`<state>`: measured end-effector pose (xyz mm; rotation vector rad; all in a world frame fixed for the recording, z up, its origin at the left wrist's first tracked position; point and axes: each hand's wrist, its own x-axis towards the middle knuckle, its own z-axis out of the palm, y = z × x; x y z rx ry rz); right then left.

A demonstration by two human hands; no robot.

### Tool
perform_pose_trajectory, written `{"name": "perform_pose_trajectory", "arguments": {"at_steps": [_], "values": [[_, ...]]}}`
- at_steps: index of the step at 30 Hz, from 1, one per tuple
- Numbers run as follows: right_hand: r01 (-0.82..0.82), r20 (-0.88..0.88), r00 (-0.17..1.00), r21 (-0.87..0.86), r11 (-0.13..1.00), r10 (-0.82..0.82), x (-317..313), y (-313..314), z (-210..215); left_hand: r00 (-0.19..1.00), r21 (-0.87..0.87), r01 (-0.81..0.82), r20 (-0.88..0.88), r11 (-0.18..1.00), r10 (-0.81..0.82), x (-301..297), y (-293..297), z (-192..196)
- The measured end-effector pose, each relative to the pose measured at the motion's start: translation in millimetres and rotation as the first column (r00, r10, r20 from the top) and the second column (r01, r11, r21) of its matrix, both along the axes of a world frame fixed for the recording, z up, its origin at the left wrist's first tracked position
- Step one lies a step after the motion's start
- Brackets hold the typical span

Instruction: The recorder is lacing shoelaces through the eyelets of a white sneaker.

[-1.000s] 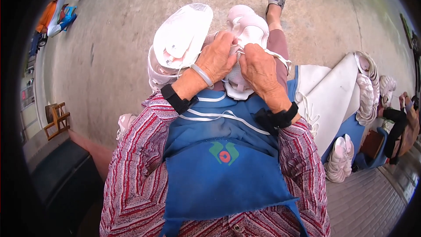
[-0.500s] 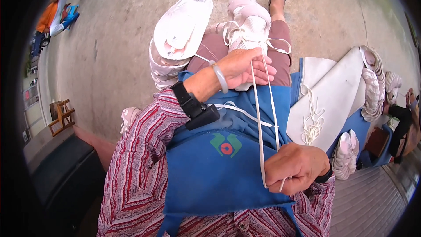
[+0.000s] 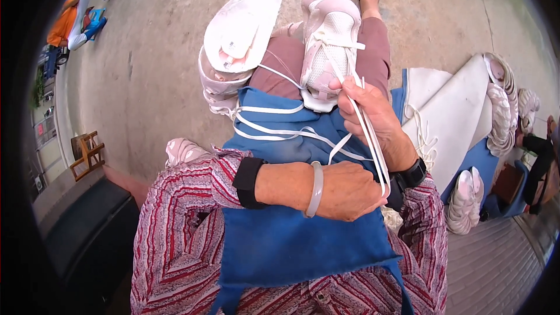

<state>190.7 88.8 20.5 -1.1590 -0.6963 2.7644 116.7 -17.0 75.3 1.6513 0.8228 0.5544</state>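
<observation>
A white and pink shoe upper (image 3: 332, 38) lies across my lap with its toe pointing away. White shoelace (image 3: 373, 134) runs in doubled strands from its lacing toward my body. My left hand (image 3: 352, 191), with a bangle on its wrist, is closed around the near end of these strands, low over the blue apron (image 3: 303, 245). Just below the shoe upper, my right hand (image 3: 373, 108) pinches the strands between thumb and fingers. More loose white lace (image 3: 280, 134) trails over the apron to the left.
A stack of white and pink shoe uppers (image 3: 242, 29) rests on my left leg. To the right, a pale sheet (image 3: 449, 93) carries a bundle of laces (image 3: 427, 140). Beyond stand more shoe upper stacks (image 3: 501, 111). A wooden stool (image 3: 87, 154) and a person in orange (image 3: 64, 23) are at left.
My left hand has come back from the shoe upper toward my body and closed on the lace. My right hand has moved forward to the shoe upper. The side lace loops have been drawn in.
</observation>
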Motion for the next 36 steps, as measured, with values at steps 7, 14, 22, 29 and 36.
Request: {"name": "perform_pose_trajectory", "arguments": {"at_steps": [7,14,22,29,36], "values": [[-0.442,0.001,0.845,0.565,0.696,0.535,63.8,38.6,24.5,0.982,-0.346,-0.111,0.109,0.932,0.157,-71.8,-5.6,-16.5],[-0.575,0.078,0.793,0.42,0.702,0.604,32.7,18.9,20.8,0.495,-0.163,-0.869,-0.306,0.467,0.813,-120.5,45.1,-67.1],[-0.444,0.013,0.837,0.602,0.663,0.548,17.2,6.4,6.0,0.522,0.371,-0.656,-0.405,0.657,0.751,-128.3,70.2,-86.9],[-0.367,-0.024,0.861,0.663,0.652,0.509,11.1,9.9,1.7,0.663,0.419,-0.409,-0.474,0.811,0.579,-142.6,87.2,-73.4],[-0.366,-0.011,0.863,0.676,0.64,0.505,9.2,9.1,-2.9,0.678,0.389,-0.279,-0.568,0.878,0.467,-142.8,94.2,-81.2]]}}
